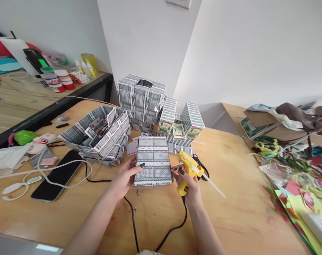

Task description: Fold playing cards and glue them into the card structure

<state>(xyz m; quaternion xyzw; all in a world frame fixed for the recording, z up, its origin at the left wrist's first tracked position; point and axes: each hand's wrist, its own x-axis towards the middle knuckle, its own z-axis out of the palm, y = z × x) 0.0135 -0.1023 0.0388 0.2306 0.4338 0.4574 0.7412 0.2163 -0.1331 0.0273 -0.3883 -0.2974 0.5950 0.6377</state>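
My left hand [126, 176] grips the left side of a box made of playing cards [153, 161], its thumb lying on the patterned top. In my right hand [188, 184] is a yellow hot glue gun [188, 163], with a clear glue stick [215, 186] jutting from its back and the nozzle pointing up and left. The fingertips of that hand come close to the card box's right side; whether they touch it I cannot tell. Behind the box lie loose playing cards [132, 147]. An open basket of folded cards [97, 132] stands to the left, holding more cards.
A taller card structure [142, 97] and stacked card packs [192, 120] stand behind. Black-handled scissors [200, 164] lie beyond the glue gun. A phone [56, 177], a white cable [67, 163] and a black cord [133, 216] lie on the table [235, 198]. Coloured paper [296, 209] is piled at right.
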